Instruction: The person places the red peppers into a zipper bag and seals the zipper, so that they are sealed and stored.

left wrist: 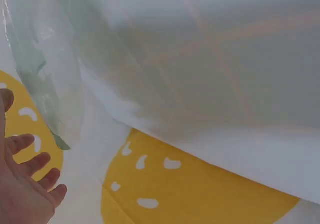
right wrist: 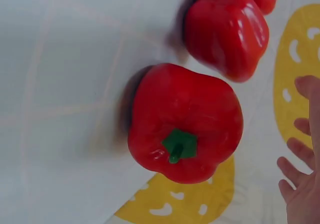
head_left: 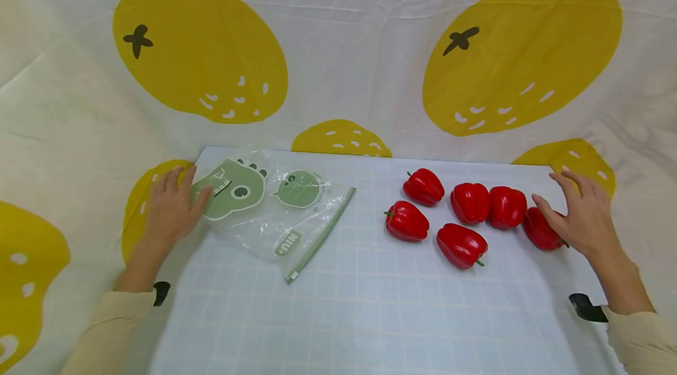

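**Peppers all out, bag not opened yet**

Left hand point(head_left: 170, 206) lay flat, fingers relaxed, on the near corner of the zip bag point(head_left: 267, 210), not gripping it. Right hand point(head_left: 582, 215) hovered spread over the outermost red pepper point(head_left: 540, 230), holding nothing. That pepper sat furthest from the bag; five more point(head_left: 461, 244) lay between, loose on the surface point(head_left: 370, 304). Looks like nothing was packed, so pretty much everything was left.

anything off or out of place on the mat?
Mostly fine. The rightmost red pepper sits at the right edge of the grid mat, under the right hand. The zip bag lies askew, its corner under the left hand. No spills or damage.
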`<action>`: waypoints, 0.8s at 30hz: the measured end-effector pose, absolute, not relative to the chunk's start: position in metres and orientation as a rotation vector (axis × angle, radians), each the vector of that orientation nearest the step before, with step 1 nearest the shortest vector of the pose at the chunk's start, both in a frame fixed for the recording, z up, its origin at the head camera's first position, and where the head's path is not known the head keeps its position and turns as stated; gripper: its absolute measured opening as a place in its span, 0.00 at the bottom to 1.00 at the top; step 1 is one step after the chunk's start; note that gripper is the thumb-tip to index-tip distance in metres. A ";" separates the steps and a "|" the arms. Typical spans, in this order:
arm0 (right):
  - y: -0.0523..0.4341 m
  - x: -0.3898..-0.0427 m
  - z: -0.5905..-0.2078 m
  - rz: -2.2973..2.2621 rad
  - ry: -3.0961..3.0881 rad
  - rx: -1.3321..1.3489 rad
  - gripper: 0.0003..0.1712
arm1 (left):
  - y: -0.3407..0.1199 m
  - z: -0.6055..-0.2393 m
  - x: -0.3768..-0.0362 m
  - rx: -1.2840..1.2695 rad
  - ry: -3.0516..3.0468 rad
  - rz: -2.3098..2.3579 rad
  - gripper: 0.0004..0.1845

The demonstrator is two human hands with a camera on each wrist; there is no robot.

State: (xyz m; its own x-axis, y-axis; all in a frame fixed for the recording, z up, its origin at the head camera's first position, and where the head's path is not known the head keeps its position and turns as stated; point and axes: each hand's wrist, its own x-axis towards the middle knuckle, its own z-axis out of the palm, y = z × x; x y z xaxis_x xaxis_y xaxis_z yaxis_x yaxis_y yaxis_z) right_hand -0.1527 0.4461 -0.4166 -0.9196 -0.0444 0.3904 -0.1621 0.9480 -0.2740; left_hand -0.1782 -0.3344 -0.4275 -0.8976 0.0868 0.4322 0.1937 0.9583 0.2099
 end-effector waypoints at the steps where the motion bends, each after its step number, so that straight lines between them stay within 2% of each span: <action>1: 0.445 -0.152 -0.416 0.438 -2.691 0.169 0.37 | -0.332 -0.427 -0.178 -0.219 -2.644 -0.346 0.31; 6: 0.435 -0.149 -0.413 0.466 -2.623 0.227 0.33 | -0.318 -0.425 -0.175 -0.267 -2.532 -0.367 0.28; 24: 0.387 -0.135 -0.406 0.541 -2.548 0.285 0.34 | -0.264 -0.424 -0.167 -0.324 -2.577 -0.542 0.26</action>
State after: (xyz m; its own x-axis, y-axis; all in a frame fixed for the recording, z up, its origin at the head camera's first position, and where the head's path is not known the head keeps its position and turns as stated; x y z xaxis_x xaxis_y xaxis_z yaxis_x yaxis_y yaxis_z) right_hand -0.1355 0.3870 -0.4059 -0.8454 -0.0946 0.5257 -0.3001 0.8983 -0.3209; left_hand -0.1675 -0.2638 -0.4236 -0.8552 0.1277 0.5024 0.3191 0.8934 0.3161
